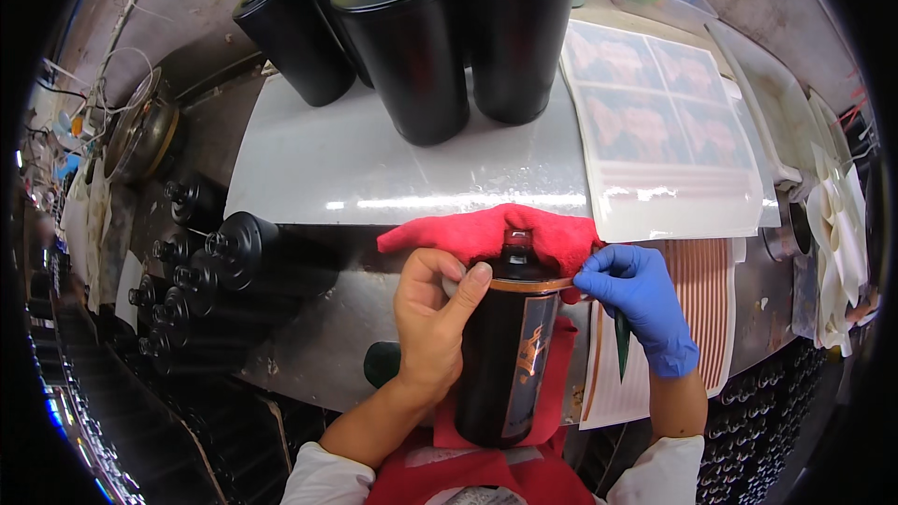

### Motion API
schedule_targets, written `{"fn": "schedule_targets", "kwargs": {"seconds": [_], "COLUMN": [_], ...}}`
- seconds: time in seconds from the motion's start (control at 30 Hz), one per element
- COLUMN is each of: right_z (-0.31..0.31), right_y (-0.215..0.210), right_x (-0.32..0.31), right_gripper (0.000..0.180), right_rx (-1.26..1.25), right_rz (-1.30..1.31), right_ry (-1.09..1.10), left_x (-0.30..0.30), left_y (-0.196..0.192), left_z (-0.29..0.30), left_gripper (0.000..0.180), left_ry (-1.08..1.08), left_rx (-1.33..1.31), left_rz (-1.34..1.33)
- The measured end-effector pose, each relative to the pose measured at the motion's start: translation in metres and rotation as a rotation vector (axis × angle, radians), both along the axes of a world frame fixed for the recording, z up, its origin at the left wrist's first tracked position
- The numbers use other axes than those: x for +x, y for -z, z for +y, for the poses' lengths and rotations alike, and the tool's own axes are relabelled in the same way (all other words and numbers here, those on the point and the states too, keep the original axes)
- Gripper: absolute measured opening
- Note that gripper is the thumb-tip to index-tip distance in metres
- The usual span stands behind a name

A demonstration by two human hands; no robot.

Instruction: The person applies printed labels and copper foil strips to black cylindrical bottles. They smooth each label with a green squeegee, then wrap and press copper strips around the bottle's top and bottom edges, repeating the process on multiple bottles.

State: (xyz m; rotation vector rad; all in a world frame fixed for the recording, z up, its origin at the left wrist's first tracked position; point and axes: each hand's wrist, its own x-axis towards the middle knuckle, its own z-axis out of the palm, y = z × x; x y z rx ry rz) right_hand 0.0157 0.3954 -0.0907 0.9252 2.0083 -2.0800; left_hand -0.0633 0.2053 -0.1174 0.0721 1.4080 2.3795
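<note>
Dark bottle (pixel 488 365) just in front of red cloth (pixel 435 232); picture panel (pixel 530 355) already on. Left hand (pixel 435 313) grips bottle's shoulder, thumb at copper strip (pixel 528 286); gloved right hand (pixel 645 299) pinches strip's right end, green tool (pixel 622 346) below fingers. Strip seemingly part-laid, right end left. Bottle's far side hidden.

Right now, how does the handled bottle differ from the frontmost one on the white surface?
Handled bottle has a label, plus brown band at shoulder; frontmost bottle shows neither. Handled bottle sits between left hand and right hand; frontmost bottle stands untouched. Both black, narrow-necked.
</note>
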Motion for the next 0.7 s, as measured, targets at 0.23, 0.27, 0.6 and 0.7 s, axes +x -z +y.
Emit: {"fn": "schedule_targets", "kwargs": {"seconds": [0.23,0.27,0.6,0.7], "right_z": [0.009,0.011,0.019,0.013], "right_y": [0.0,-0.001,0.007,0.002], "right_x": [0.002,0.003,0.011,0.009], "right_gripper": [0.019,0.021,0.023,0.022], "right_rx": [0.0,0.031,-0.032,-0.014], "right_rz": [0.067,0.055,0.12,0.137], "right_ry": [-0.035,-0.028,-0.063,-0.094], "left_x": [0.0,0.008,0.075,0.069], "left_y": [0.006,0.004,0.014,0.043], "left_z": [0.0,-0.006,-0.072,-0.104], "left_gripper": [0.021,0.025,0.102,0.119], "left_ry": [-0.096,-0.116,0.455,0.622], "left_rx": [-0.012,-0.234,-0.775,-0.65], "left_rz": [-0.054,0.053,1.239,0.923]}}
